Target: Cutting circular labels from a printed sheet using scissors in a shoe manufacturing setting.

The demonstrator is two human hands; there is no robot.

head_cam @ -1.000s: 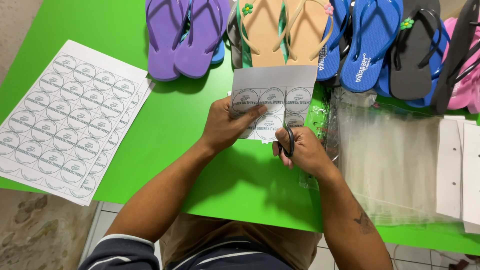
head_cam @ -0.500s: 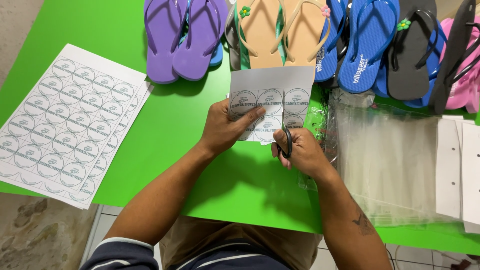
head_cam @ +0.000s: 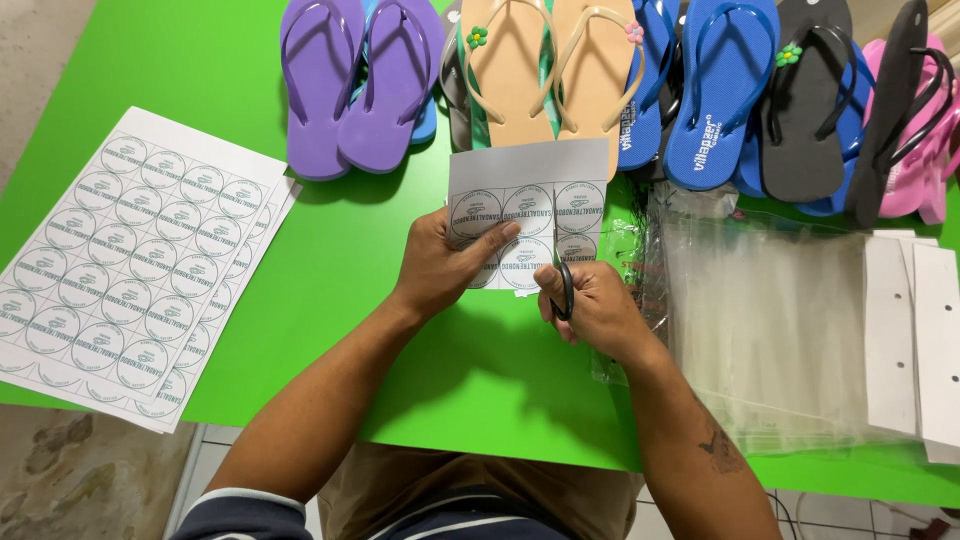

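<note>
Little has shifted since a second ago: both hands keep their places at the small sheet of round labels, and only the sheet's tilt has altered slightly.

Left hand [head_cam: 440, 268] pinches the cut piece of label sheet [head_cam: 528, 205] by its lower left corner, thumb on top across one printed circle, fingers curled behind. Right hand [head_cam: 590, 305] is closed around black-handled scissors [head_cam: 566, 290], fingers through the loops; the blades are hidden behind the sheet's lower edge, so how far they gape cannot be told. The piece is held just above the green surface [head_cam: 330, 270], in front of the sandals, and shows about six round labels.

At the left lies a stack of full label sheets [head_cam: 130, 270]; the top one carries roughly thirty circles. Along the far edge lie flip-flops: a purple pair [head_cam: 355, 85], a beige pair [head_cam: 550, 65], blue ones [head_cam: 720, 95], a black one [head_cam: 805, 120] and pink ones [head_cam: 925, 150]. Clear plastic bags [head_cam: 760, 320] lie beside the right hand, with white card strips [head_cam: 915, 340], at least two, on their right.
</note>
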